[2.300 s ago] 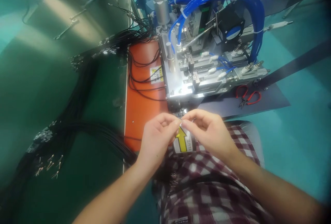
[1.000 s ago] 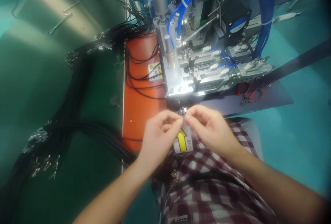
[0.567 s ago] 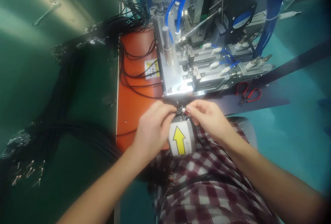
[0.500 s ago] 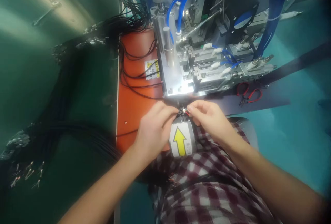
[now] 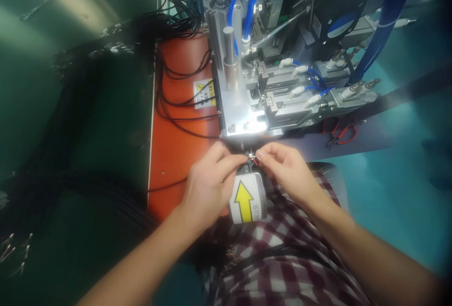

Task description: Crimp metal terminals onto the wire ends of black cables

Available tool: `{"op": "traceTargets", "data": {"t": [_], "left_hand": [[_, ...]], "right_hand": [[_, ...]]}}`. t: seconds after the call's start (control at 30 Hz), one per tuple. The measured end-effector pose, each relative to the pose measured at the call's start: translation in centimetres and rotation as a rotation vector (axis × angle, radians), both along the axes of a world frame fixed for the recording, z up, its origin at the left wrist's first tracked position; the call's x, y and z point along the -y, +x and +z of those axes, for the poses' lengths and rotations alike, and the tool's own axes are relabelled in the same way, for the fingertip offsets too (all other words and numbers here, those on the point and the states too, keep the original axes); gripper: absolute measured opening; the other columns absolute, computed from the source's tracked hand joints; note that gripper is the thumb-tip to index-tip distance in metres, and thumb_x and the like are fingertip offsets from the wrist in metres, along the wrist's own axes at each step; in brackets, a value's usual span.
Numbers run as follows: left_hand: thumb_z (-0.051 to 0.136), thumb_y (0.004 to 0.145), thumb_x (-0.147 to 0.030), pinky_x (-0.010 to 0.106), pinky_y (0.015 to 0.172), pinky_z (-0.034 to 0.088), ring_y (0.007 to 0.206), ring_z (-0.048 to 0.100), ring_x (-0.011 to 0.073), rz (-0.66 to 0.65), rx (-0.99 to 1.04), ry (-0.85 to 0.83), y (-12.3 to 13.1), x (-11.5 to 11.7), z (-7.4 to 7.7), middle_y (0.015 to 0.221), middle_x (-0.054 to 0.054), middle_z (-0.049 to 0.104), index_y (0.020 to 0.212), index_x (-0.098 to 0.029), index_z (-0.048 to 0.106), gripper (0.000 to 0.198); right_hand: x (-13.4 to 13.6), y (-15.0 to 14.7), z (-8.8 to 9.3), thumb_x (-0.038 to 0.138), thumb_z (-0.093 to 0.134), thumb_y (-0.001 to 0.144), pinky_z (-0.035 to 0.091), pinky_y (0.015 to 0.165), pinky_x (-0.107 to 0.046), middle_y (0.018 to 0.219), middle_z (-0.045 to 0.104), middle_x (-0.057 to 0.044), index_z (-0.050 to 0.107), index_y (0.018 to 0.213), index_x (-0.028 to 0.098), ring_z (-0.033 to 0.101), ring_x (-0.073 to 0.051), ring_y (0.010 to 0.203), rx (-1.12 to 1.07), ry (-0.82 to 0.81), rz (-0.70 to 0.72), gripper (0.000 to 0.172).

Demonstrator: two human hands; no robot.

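Note:
My left hand (image 5: 212,179) is closed in a pinch, its thumb and index finger beside a small metallic connector (image 5: 251,155). What lies between these fingertips is hidden. From the other side, my right hand (image 5: 284,167) pinches thin wires; a short red wire (image 5: 255,161) shows just below its fingertips. Both hands meet at the front of the machine, above a rounded guard (image 5: 233,202) that bears a yellow arrow. A black cable (image 5: 169,186) runs over the orange surface and disappears behind my left hand.
Behind the hands stands the metal machine (image 5: 243,108) with blue air tubes (image 5: 256,4). An orange work surface (image 5: 180,150) lies to the left, with black cables (image 5: 165,23) bundled at its back. Red-handled pliers (image 5: 344,134) rest at right.
The camera view has shifted slightly, moving the orange surface left and the guard lower in view. Both hands keep their pinch at the small connector, with the fingertips only slightly moved.

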State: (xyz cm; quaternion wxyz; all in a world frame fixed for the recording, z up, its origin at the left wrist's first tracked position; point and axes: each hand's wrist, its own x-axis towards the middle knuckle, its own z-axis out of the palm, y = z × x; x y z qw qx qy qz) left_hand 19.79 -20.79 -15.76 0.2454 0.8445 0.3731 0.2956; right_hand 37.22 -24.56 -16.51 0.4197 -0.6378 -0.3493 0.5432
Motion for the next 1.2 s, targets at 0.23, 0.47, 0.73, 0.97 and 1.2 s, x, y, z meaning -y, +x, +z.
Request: {"op": "traceTargets", "data": {"t": [0.23,0.47,0.73,0.97,1.2], "left_hand": [[0.054,0.087,-0.006,0.022,0.060,0.044,0.070,0.053,0.0115,-0.005,0.026,-0.013,0.2,-0.1,0.2,0.077,0.003,0.053,0.096,-0.010,0.073,0.021],[0.055,0.087,-0.007,0.022,0.062,0.045,0.072,0.054,0.0122,0.001,0.031,-0.037,0.2,-0.1,0.0,0.078,0.003,0.054,0.097,-0.012,0.072,0.021],[0.053,0.088,-0.009,0.024,0.059,0.045,0.069,0.053,0.0128,0.010,-0.014,-0.017,0.1,-0.1,-0.2,0.079,0.003,0.052,0.101,-0.014,0.072,0.023],[0.051,0.088,-0.010,0.023,0.057,0.045,0.068,0.052,0.0131,-0.017,-0.074,0.004,-0.2,-0.2,-0.1,0.079,0.003,0.051,0.106,-0.017,0.072,0.028],[0.046,0.091,-0.016,0.022,0.051,0.041,0.061,0.049,0.0127,-0.052,-0.237,0.119,-0.1,-0.3,0.8,0.073,0.003,0.050,0.109,-0.019,0.072,0.032]], "right_hand": [[0.1,-0.4,-0.3,0.036,0.062,0.081,0.028,0.043,-0.020,0.054,0.047,0.005,0.053,0.069,0.016,0.036,-0.007,0.047,-0.018,0.049,-0.030,0.025],[-0.1,-0.3,-0.3,0.036,0.061,0.081,0.026,0.043,-0.021,0.049,0.044,0.007,0.052,0.067,0.017,0.036,-0.008,0.045,-0.051,0.050,-0.030,0.025],[0.2,-0.8,-0.9,0.033,0.060,0.083,0.029,0.045,-0.022,0.054,0.044,0.006,0.052,0.068,0.019,0.036,-0.009,0.048,-0.042,0.101,-0.093,0.022],[0.3,-1.0,-1.1,0.034,0.060,0.084,0.027,0.045,-0.023,0.060,0.044,0.005,0.051,0.070,0.019,0.035,-0.010,0.051,-0.041,0.102,-0.107,0.022],[0.1,-1.4,-0.7,0.033,0.058,0.084,0.028,0.046,-0.023,0.056,0.041,0.006,0.049,0.067,0.020,0.033,-0.010,0.050,-0.044,0.065,-0.131,0.023]]}}
